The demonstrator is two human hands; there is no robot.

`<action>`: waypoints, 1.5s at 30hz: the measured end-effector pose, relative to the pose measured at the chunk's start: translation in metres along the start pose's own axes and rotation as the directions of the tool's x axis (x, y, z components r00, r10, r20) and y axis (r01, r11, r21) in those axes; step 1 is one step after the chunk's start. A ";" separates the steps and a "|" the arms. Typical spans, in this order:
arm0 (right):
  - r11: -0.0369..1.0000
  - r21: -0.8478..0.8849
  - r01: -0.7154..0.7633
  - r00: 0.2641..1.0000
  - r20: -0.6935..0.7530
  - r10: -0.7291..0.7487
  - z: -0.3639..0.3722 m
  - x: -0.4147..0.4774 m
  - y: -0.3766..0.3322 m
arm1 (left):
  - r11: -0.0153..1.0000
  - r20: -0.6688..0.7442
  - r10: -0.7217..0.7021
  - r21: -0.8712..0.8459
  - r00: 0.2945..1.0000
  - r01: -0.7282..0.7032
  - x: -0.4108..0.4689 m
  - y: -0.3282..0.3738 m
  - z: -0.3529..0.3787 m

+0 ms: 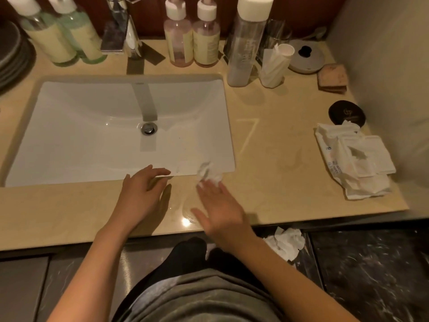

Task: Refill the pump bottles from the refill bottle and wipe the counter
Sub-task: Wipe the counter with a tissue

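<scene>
Two pink pump bottles (192, 36) stand at the back of the beige counter (278, 159), beside a tall clear refill bottle (248, 40) with a white cap. Two green bottles (62, 33) stand at the back left. My right hand (218, 210) lies flat with straight fingers, its fingertips pressing a crumpled white tissue (209, 174) against the counter at the sink's front right corner. My left hand (141, 194) rests open on the counter's front strip, fingers reaching the sink rim.
A white sink (69, 135) with a tap fills the left middle. A tissue pack (355, 159), a black round lid, a sponge, a grey disc and a paper cup sit at the right. Dark plates are stacked at far left. Crumpled tissues (287, 245) lie on the floor.
</scene>
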State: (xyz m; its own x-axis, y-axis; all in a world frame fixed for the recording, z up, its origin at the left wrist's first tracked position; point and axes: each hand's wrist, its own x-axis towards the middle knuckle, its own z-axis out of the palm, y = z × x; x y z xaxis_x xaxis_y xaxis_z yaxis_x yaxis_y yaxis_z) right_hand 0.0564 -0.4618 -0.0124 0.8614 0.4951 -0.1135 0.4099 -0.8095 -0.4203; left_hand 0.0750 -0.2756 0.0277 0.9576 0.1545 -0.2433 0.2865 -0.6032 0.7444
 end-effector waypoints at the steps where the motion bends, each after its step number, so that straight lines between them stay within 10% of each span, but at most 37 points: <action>1: 0.998 0.024 0.060 0.998 0.003 -0.060 0.004 -0.005 -0.005 | 1.000 0.004 -0.001 -0.005 1.000 0.001 0.001 0.000 0.001; 4: 0.930 0.367 -0.010 0.989 0.142 -0.046 -0.014 -0.020 -0.019 | 1.000 -0.009 -0.008 0.002 1.000 0.008 0.003 0.004 0.001; 10: 0.431 0.749 -0.503 0.864 0.447 0.231 -0.079 -0.047 0.013 | 0.999 0.011 0.007 -0.036 1.000 -0.007 0.003 0.013 0.003; 19: 0.782 0.434 -0.448 0.866 -0.009 0.501 -0.092 -0.060 0.077 | 0.999 0.050 0.030 -0.028 0.998 -0.028 -0.004 0.013 0.009; 27: 0.902 -0.201 -0.383 0.916 0.043 0.399 -0.028 -0.039 0.057 | 0.999 0.014 0.030 -0.027 0.999 -0.029 -0.009 0.008 0.006; 37: 0.996 -0.077 0.033 0.999 -0.040 -0.036 0.010 -0.067 0.035 | 0.998 0.012 0.056 0.008 0.998 -0.056 -0.010 0.019 0.017; 45: 0.942 -0.156 -0.296 0.950 -0.150 0.274 -0.020 -0.123 0.113 | 0.993 -0.008 0.095 0.073 0.995 -0.094 -0.010 0.009 0.024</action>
State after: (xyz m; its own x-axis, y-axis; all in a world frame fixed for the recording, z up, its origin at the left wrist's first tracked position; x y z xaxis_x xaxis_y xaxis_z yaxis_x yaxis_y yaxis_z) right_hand 0.0030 -0.6204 -0.0277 0.9756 0.2011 -0.0876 0.1777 -0.9588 -0.2218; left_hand 0.0671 -0.3021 0.0220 0.9807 0.1024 -0.1668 0.1919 -0.6709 0.7163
